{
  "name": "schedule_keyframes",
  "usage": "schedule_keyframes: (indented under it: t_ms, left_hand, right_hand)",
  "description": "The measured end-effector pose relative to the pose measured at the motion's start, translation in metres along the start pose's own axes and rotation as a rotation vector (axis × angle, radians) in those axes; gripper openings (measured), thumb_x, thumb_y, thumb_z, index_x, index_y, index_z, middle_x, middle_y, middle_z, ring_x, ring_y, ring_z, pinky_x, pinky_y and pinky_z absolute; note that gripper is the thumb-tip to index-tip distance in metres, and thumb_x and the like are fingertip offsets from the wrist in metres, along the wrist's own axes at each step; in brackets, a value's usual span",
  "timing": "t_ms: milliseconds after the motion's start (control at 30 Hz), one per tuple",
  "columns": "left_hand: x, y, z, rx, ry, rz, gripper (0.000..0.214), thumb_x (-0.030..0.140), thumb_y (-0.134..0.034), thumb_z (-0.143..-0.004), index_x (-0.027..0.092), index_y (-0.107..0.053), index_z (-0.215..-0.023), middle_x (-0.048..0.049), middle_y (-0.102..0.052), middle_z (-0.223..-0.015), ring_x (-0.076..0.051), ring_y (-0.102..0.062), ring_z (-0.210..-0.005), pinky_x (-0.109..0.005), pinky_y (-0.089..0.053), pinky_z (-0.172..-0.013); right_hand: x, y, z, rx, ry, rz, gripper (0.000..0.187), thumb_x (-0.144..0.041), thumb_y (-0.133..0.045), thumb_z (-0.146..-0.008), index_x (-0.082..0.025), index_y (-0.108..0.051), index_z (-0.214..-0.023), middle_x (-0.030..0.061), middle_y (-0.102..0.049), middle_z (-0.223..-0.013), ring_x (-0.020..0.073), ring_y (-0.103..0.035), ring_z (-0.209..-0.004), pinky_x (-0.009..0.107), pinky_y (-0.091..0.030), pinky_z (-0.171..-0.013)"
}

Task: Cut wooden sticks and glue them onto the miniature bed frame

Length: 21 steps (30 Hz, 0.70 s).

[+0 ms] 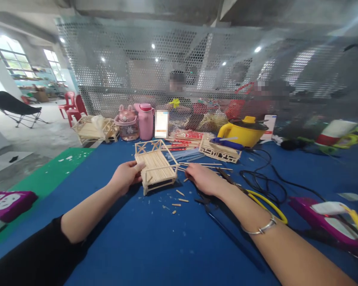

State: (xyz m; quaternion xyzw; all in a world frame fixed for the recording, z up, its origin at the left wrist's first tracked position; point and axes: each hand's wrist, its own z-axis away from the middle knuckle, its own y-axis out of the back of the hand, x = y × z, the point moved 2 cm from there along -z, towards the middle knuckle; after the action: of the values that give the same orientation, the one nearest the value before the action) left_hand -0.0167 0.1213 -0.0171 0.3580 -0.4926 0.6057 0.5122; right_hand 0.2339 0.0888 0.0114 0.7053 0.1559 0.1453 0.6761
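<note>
My left hand point(127, 174) grips the left side of a small bed-like frame point(158, 165) built from thin wooden sticks, thumb on its slatted top. The frame rests on the blue tabletop, its railings upright. Just right of it, my right hand point(203, 178) is down at the table with fingers curled together beside loose wooden sticks point(209, 163). Its fingertips are partly hidden, so what they pinch cannot be made out. Under and beside the right wrist lie dark-handled pliers point(207, 202) and another dark tool point(225, 174). Short stick offcuts point(180, 193) are scattered in front of the frame.
Behind stand a pink bottle point(145, 123), a clear pink jug point(128, 127), a yellow pot point(246, 133) and two more stick models point(220, 151) point(95, 133). Black cable point(268, 186) coils at right, near a purple power strip point(322, 218). A perforated screen point(137, 79) closes the back; a person sits beyond it.
</note>
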Motion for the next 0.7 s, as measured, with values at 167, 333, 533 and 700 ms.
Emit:
schedule_keyframes:
  t_ms: [167,333,533,700]
  left_hand:
    - [0.000,-0.001,0.001,-0.023,-0.001,-0.068,0.020,0.023,-0.067,-0.074,0.009,-0.065,-0.087,-0.0062,-0.065,-0.067,-0.009,-0.060,-0.053,-0.017,-0.051,-0.050]
    - [0.001,0.000,0.001,-0.026,-0.021,-0.180,0.024,0.030,-0.070,-0.070,0.010,-0.065,-0.083,-0.0042,-0.063,-0.062,-0.008,-0.056,-0.049,-0.019,-0.049,-0.050]
    - [0.010,0.012,0.010,0.102,-0.190,-0.373,0.030,0.042,-0.070,-0.066,0.014,-0.061,-0.073,0.0002,-0.057,-0.050,-0.012,-0.055,-0.043,-0.022,-0.042,-0.043]
    - [0.024,0.010,0.035,0.196,-0.470,-0.420,0.028,0.046,-0.056,-0.077,0.018,-0.057,-0.077,0.0042,-0.051,-0.053,-0.010,-0.048,-0.046,-0.020,-0.039,-0.047]
  right_hand:
    - [-0.001,-0.001,-0.001,-0.042,0.013,-0.008,0.015,-0.014,-0.043,-0.085,-0.018,-0.057,-0.085,0.0078,-0.059,-0.090,0.0167,-0.052,-0.081,0.025,-0.035,-0.069]
    - [-0.003,-0.004,0.000,-0.052,-0.018,-0.014,0.017,-0.011,-0.040,-0.084,-0.017,-0.056,-0.088,0.0092,-0.060,-0.095,0.0182,-0.053,-0.085,0.027,-0.035,-0.074]
    - [-0.002,-0.005,-0.002,-0.051,-0.023,-0.042,0.016,-0.014,-0.041,-0.085,-0.018,-0.057,-0.087,0.0075,-0.062,-0.091,0.0171,-0.055,-0.082,0.025,-0.035,-0.070]
    - [-0.004,-0.006,0.001,-0.005,-0.027,-0.030,0.018,-0.015,-0.040,-0.086,-0.017,-0.057,-0.081,0.0085,-0.062,-0.086,0.0180,-0.054,-0.078,0.026,-0.034,-0.066]
